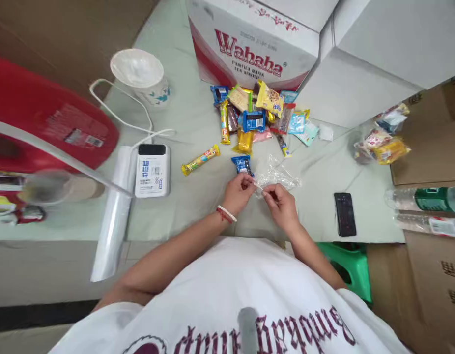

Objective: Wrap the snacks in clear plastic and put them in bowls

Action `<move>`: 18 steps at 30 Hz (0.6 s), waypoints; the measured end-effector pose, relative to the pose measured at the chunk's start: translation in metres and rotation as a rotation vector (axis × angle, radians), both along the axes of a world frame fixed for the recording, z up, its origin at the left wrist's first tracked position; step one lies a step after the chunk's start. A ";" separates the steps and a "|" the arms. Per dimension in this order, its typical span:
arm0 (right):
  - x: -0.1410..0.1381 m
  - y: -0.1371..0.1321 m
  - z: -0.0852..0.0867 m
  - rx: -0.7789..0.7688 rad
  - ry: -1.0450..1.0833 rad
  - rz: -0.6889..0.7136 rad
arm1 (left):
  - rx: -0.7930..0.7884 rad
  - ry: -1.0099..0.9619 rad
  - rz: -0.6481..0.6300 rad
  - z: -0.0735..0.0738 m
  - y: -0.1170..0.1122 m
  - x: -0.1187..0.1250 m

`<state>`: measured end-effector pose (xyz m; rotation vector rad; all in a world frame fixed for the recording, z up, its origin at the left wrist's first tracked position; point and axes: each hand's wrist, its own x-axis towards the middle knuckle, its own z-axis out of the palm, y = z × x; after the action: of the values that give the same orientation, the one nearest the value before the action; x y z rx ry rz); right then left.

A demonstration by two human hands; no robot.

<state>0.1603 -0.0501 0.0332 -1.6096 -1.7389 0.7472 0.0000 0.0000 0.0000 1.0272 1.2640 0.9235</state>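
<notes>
My left hand (238, 193) and my right hand (281, 202) are close together over the pale green table (198, 206). Both pinch the near edge of a clear plastic bag (277, 175), which lies crumpled just beyond my fingers. A small blue snack packet (242, 164) lies right above my left hand, touching the bag's left side. A red and white bead bracelet circles my left wrist. A pile of several wrapped snacks (257, 118) sits farther back, in front of a Wahaha box (251, 44).
A yellow candy bar (200, 160) lies left of the blue packet. A white power bank (152, 170), a roll of clear bags (115, 216) and a cup (139, 73) are at left. A black phone (344, 214), filled snack bags (382, 145) and bottles (426, 199) are at right.
</notes>
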 end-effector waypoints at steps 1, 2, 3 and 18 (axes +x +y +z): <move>0.000 0.000 -0.001 -0.003 0.004 0.003 | -0.003 -0.015 0.005 -0.001 0.000 0.000; -0.001 0.000 -0.001 -0.004 0.007 0.004 | -0.005 -0.023 0.008 -0.002 0.000 -0.001; -0.001 0.000 -0.001 -0.004 0.007 0.003 | -0.006 -0.025 0.008 -0.003 0.000 -0.001; 0.001 -0.001 -0.003 0.078 -0.053 -0.086 | -0.039 0.120 0.008 0.000 -0.002 -0.002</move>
<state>0.1616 -0.0511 0.0304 -1.6537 -1.7026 0.5930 -0.0018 -0.0018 0.0004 1.0604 1.3811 0.8508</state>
